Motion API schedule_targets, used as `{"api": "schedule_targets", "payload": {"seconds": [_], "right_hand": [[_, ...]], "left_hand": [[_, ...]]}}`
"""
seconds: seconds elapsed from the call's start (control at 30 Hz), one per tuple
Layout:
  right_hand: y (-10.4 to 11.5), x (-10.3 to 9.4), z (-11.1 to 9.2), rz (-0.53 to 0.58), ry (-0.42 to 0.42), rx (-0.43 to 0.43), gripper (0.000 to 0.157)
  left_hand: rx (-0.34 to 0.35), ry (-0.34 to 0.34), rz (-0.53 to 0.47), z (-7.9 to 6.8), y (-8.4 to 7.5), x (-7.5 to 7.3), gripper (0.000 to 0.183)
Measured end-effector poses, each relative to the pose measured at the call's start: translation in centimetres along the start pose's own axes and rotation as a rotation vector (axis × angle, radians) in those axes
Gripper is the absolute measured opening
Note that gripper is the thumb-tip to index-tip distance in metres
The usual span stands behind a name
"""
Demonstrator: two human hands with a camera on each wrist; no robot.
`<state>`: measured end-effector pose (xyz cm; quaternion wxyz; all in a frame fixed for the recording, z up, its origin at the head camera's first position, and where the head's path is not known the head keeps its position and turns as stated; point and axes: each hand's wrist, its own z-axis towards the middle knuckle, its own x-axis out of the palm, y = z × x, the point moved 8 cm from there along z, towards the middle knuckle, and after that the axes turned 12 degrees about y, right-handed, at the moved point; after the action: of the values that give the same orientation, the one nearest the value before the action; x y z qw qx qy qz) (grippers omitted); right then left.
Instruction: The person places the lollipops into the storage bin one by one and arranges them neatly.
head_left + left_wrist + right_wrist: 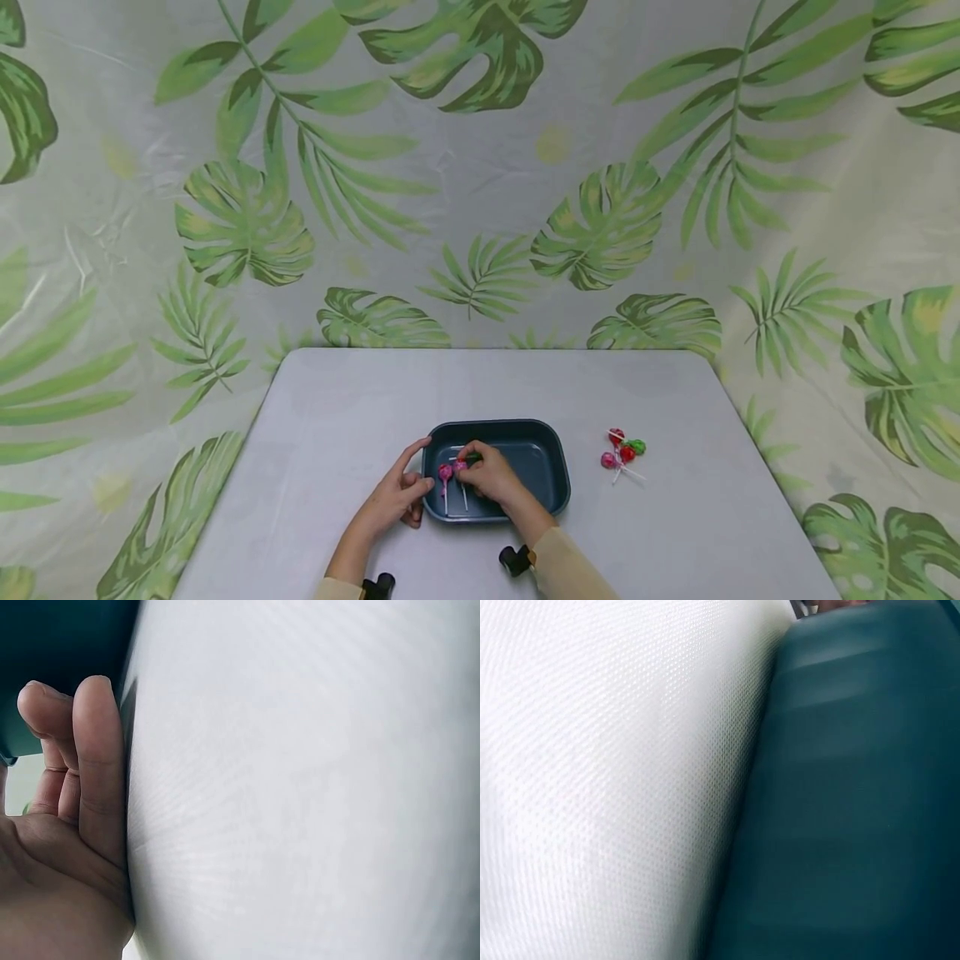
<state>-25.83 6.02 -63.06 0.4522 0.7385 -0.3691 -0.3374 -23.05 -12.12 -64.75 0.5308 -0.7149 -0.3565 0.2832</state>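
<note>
A dark teal tray (555, 475) stands on the white table. My left hand (393, 498) holds its left side, with the thumb at the rim and the index finger reaching to the back left corner. In the left wrist view, that hand's fingers (97, 750) lie against the tray's outer wall (67, 645). Inside the tray, my right hand (491, 475) pinches a green lollipop (473, 458), mostly covered by the fingers. Pink lollipops (446, 472) lie in the left part of the tray, sticks toward me. The right wrist view shows mainly the tray's outer wall (840, 810).
To the right of the tray, several red, pink and green lollipops (627, 454) lie in a loose cluster on the white table (675, 517). A leaf-patterned curtain (480, 192) hangs behind and beside the table.
</note>
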Motion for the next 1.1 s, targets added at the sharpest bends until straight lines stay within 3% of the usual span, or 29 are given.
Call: {"api": "schedule_targets", "payload": {"seconds": [0.7,1.1], "right_hand": [[0.3,-0.2,0.2,-0.034,-0.017,0.011,0.023],[0.4,-1.2,-0.2,0.025,-0.106,-0.021,0.028]], "left_hand": [[0.002,-0.005,0.003,0.0,-0.2,-0.2,0.074],[-0.008,-0.007,-0.001,-0.1,0.0,0.0,0.074]]}}
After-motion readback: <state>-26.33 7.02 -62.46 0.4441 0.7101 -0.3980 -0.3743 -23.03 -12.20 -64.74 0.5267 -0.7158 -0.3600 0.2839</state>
